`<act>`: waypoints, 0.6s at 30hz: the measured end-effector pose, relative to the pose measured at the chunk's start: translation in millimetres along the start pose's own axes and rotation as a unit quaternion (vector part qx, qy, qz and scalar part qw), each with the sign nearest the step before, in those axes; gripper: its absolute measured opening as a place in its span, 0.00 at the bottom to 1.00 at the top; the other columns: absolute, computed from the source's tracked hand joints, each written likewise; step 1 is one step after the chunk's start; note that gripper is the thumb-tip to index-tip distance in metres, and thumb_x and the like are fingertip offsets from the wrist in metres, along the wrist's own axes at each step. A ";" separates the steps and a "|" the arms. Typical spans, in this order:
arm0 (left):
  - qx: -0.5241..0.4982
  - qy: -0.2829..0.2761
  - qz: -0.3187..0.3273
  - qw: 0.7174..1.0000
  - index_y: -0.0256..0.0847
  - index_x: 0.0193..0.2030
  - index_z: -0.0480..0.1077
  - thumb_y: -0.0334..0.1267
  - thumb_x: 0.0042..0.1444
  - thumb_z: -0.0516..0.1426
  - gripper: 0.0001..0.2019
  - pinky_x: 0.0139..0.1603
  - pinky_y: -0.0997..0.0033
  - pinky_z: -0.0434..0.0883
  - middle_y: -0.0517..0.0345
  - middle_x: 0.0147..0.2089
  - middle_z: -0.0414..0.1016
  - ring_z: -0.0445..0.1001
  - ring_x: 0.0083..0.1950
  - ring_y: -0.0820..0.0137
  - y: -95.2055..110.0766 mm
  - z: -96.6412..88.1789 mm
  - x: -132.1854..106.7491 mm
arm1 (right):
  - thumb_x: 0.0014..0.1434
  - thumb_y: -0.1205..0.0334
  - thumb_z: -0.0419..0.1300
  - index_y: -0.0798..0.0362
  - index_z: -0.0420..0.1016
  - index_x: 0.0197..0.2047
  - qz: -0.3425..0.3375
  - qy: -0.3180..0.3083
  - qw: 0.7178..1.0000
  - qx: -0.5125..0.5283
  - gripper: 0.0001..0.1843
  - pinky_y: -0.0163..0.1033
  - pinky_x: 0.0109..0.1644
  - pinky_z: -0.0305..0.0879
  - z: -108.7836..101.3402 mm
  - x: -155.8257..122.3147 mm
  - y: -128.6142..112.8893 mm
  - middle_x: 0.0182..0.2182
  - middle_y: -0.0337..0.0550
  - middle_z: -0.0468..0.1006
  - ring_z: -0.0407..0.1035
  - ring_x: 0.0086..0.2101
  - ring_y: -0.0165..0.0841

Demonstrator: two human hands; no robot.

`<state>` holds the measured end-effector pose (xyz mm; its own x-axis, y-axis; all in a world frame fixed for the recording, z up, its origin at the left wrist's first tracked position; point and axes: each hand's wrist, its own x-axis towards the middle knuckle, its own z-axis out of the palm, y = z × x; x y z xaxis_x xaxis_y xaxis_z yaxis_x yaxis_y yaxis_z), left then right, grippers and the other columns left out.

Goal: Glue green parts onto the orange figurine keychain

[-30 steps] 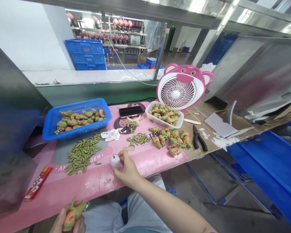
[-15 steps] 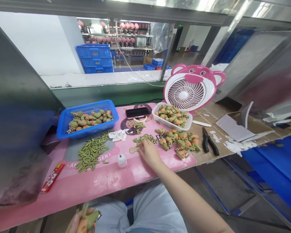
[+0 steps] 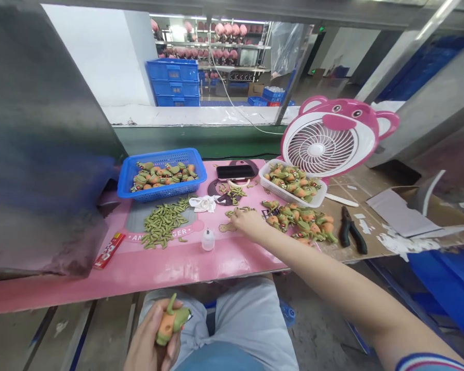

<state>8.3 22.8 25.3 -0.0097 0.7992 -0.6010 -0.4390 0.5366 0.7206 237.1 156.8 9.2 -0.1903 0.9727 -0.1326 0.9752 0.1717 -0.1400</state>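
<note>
At the far left of the pink bench mat (image 3: 166, 270) lies a red wrapped packet (image 3: 109, 250), and behind it a blue mesh basket (image 3: 127, 178) holds green-and-orange toy figures. Just in front of the basket a loose heap of green toy limbs (image 3: 164, 224) spreads over the mat, with a crumpled white cloth (image 3: 203, 203) and a small white bottle (image 3: 208, 240) beside it.

Down below the bench edge, over the person's lap, the left hand (image 3: 150, 342) is curled around a single green-and-orange toy figure (image 3: 170, 320), fingers wrapped about its body, one green limb sticking upward.

Past the bottle, the right hand (image 3: 246, 221) reaches out over the mat, fingertips pressed down into a smaller scatter of green pieces (image 3: 237, 210) (whether it actually grips one I cannot tell). A black phone (image 3: 234, 171) lies behind that.

To the right, a white basket (image 3: 290, 195) carries more figures, and another pile of figures (image 3: 301, 221) sits on the mat before it. Black pliers (image 3: 351, 236) rest on the cardboard, and a pink bear-faced fan (image 3: 330, 139) stands upright behind the white basket.
</note>
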 end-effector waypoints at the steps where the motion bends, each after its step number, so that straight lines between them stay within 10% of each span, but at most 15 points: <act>1: 0.004 -0.006 0.001 1.000 0.36 0.27 0.70 0.57 0.34 0.65 0.24 0.15 0.84 0.43 0.67 0.09 0.57 0.46 0.11 0.86 -0.6 1.6 -0.8 | 0.60 0.67 0.57 0.59 0.70 0.39 -0.003 0.004 1.000 0.012 0.05 0.44 0.43 0.68 0.4 -1.6 4.0 0.38 0.44 0.72 0.68 0.38 0.34; 13: 0.009 -0.085 -0.037 0.996 0.37 0.31 0.67 0.55 0.40 0.63 0.22 0.18 0.81 0.46 0.68 0.12 0.59 0.48 0.13 0.84 0.0 16.2 -5.2 | 0.51 0.74 0.60 0.57 0.70 0.27 0.061 0.176 0.957 0.222 0.05 0.43 0.41 0.64 39.4 -33.5 24.1 0.26 0.38 0.72 0.67 0.34 0.34; 18: -0.004 -0.139 -0.100 0.985 0.36 0.33 0.68 0.56 0.37 0.64 0.24 0.15 0.82 0.43 0.69 0.12 0.58 0.44 0.12 0.85 0.2 20.4 -0.4 | 0.51 0.67 0.56 0.54 0.70 0.26 0.045 0.252 0.904 0.342 0.04 0.42 0.33 0.65 25.3 -51.8 6.5 0.25 0.43 0.74 0.67 0.27 0.35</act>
<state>26.5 28.1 32.7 0.3229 0.7222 -0.6117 -0.4142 0.6889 0.5948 250.3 103.6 -9.7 0.1296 0.9551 0.2664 0.6523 0.1202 -0.7484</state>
